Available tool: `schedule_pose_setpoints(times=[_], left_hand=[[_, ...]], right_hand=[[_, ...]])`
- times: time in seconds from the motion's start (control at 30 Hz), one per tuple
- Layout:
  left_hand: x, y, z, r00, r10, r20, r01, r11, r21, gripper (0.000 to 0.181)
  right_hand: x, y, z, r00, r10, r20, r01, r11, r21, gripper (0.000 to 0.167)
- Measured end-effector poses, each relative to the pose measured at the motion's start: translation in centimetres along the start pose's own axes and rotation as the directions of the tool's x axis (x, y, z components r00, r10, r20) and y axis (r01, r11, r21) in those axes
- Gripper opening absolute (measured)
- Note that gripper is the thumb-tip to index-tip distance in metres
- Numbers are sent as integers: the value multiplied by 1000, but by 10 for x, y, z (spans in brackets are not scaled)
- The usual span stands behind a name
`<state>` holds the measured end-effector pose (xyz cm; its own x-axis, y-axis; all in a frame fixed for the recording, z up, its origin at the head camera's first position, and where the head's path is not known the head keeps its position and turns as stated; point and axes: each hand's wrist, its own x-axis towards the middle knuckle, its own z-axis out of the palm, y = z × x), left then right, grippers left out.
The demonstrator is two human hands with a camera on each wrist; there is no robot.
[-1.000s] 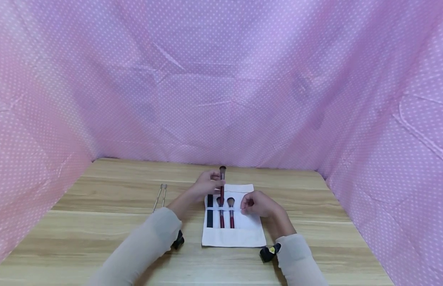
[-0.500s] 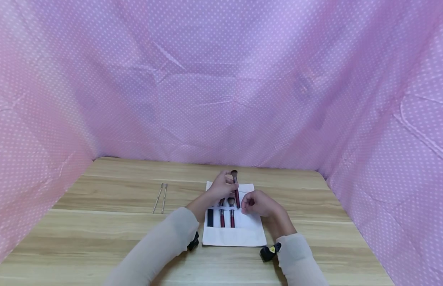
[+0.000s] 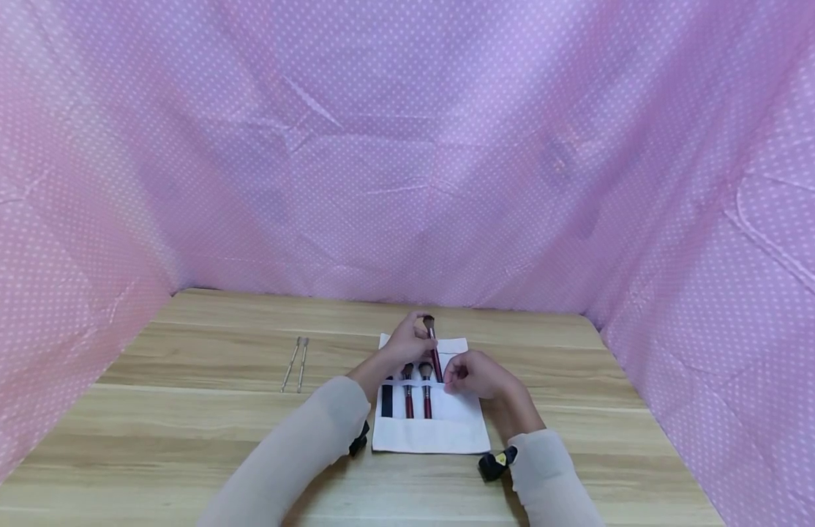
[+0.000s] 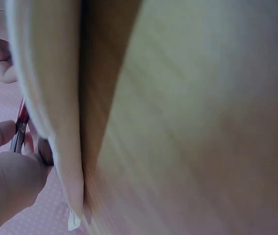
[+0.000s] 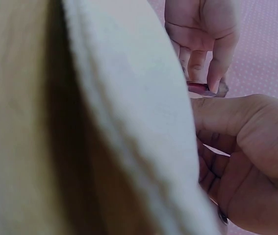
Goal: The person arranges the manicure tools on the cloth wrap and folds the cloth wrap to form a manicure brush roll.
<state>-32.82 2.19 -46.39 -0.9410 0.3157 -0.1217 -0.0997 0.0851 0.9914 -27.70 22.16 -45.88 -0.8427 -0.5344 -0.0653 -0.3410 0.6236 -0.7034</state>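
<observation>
A white cloth brush roll (image 3: 430,437) lies unfolded on the table, crossed by a thin white elastic band. Tucked under the band are two makeup brushes with red handles, a left one (image 3: 409,402) and a right one (image 3: 427,402), bristles toward the far side. My left hand (image 3: 406,344) holds a third makeup brush (image 3: 436,360) between thumb and fingers, tilted, bristles up, its handle end at the band beside my right hand (image 3: 480,376). The right fingertips pinch the band at the roll's right part; the exact contact is partly hidden.
A black strip (image 3: 387,402) runs along the roll's left side. Two thin light sticks, a left one (image 3: 290,366) and a right one (image 3: 303,366), lie on the wooden table (image 3: 203,424) to the left. Pink dotted cloth (image 3: 407,183) hangs around the table.
My left hand has moved right with the brush, from above the left tucked brush to beside my right hand, and the handle end has come down to the band. The right hand stays put.
</observation>
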Motion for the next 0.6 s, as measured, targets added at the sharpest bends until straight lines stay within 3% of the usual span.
schedule_pose_setpoints(times=[0.17, 0.47, 0.6], left_hand=[[1, -1, -2, 999, 5, 47, -8, 998, 63, 67], [1, 0, -1, 997, -16, 82, 7, 994, 109, 67], [0, 1, 0, 995, -23, 94, 9, 989, 146, 54]], right_hand=[[0, 0, 0, 1000, -24, 10, 24, 1000, 3, 14], [-2, 4, 0, 998, -66, 23, 66, 997, 33, 15], [-2, 5, 0, 997, -73, 20, 72, 997, 40, 16]])
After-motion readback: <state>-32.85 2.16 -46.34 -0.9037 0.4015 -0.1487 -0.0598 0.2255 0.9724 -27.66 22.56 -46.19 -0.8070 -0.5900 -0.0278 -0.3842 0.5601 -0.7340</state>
